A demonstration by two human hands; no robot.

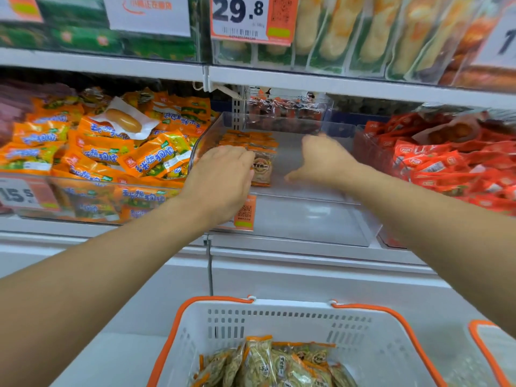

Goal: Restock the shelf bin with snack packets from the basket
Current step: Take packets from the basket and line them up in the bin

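Note:
A clear plastic shelf bin stands in the middle of the shelf, with a short row of tan and orange snack packets at its left side. My left hand reaches into the bin and touches the front packet; whether its hidden fingers hold it I cannot tell. My right hand is inside the bin to the right, fingers curled and blurred, with nothing seen in it. Below, a white basket with orange handles holds several more of the same packets.
An open bin of orange and yellow snack packets sits to the left and a bin of red packets to the right. Price tags hang on the shelf fronts. A second orange-rimmed basket shows at the lower right.

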